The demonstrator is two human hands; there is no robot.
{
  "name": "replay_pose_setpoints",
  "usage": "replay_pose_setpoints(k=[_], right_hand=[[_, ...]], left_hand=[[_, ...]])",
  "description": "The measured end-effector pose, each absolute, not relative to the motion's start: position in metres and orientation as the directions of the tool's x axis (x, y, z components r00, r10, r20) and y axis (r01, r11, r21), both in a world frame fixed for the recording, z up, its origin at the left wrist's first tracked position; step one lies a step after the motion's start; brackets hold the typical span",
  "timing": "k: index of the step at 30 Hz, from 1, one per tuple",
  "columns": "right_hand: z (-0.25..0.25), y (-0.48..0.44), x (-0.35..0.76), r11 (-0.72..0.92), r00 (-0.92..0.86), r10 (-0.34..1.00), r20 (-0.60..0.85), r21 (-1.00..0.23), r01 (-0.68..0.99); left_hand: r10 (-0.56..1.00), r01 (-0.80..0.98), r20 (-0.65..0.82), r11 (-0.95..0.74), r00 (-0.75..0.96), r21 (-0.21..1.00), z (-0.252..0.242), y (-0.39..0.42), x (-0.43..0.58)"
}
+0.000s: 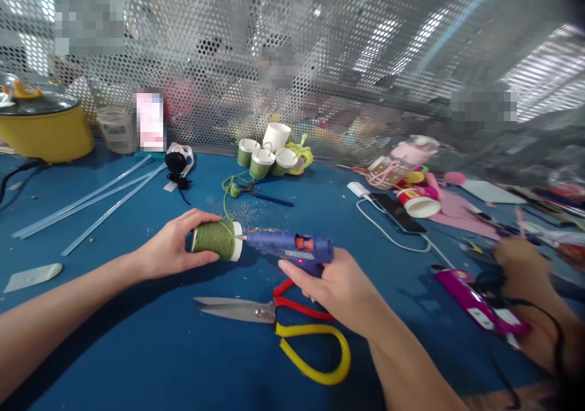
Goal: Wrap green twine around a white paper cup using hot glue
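My left hand [176, 243] is closed around a small white cup wrapped in green yarn [216, 240], lying on its side with the white rim toward the right. In my right hand [340, 289] is a blue glue gun [287, 246]; a small red light glows on its body. Its nozzle touches or nearly touches the cup by the rim. From the cup, green yarn [225, 201] runs up to a small green bundle. Beneath the glue gun, scissors [256, 311] with one red and one yellow handle lie on the blue table, blades pointing left.
Several small cups [262, 162] stand by the perforated metal screen [219, 52]. Blue-handled pliers [274, 199] lie before them. Clear glue sticks [114, 192] and a yellow pot [46, 128] are left. At right are a phone [397, 213], a purple power strip [475, 298] and another person's arm [530, 277].
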State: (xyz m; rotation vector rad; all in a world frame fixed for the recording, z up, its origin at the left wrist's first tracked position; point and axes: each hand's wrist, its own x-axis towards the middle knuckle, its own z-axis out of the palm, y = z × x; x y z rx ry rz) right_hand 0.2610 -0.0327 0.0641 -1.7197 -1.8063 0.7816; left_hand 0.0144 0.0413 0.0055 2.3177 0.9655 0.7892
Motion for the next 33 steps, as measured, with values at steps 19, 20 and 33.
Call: replay_pose_setpoints(k=[19,20,33], right_hand=[[0.0607,-0.031,0.2619,0.158,-0.123,0.987,0.1,-0.563,0.811],[0.0607,-0.0308,0.2621,0.161,-0.123,0.987,0.105,-0.559,0.813],[0.0612,-0.0299,0.2626,0.116,-0.086,0.993,0.08,-0.562,0.819]], left_hand=[[0.712,0.438,0.349,-0.669,0.609,0.6,0.0044,0.0409,0.0151],[0.701,0.431,0.353,-0.679,0.619,0.594,0.0041,0.0409,0.0149],[0.618,0.379,0.422,-0.764,0.663,0.523,0.0017,0.0387,0.0133]])
